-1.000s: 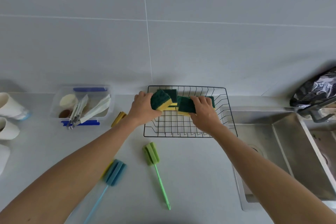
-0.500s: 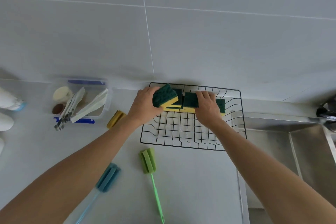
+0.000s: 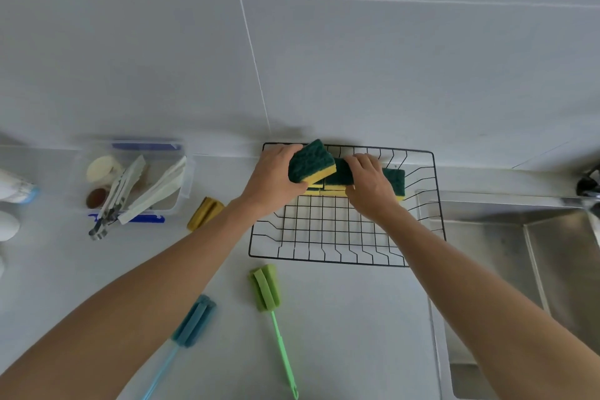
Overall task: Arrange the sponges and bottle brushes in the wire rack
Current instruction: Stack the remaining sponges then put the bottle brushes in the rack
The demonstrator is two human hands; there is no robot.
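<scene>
**Both hands on sponges at the back of the wire rack**

The person's left hand grips a green-and-yellow sponge, fingers and thumb curled round its left end, and holds it tilted, green side up, above the back left part of the black wire rack. The right hand lies over a row of sponges that sits along the back of the rack, its fingers curled over the top of them; the right end of the row shows past the hand, green on top and yellow below. The held sponge overlaps the left end of that row. The front half of the rack shows only bare wire.

The rack stands on a pale grey counter against a tiled wall, with a steel sink just beside it on the right. Three bottle brushes lie on the counter outside the rack: a green brush just in front of it, its handle pointing toward the person; a blue brush to the left of the green one; and a yellow brush beside the left forearm, which hides its handle. Further left sits a clear plastic box holding tongs and other small items.
</scene>
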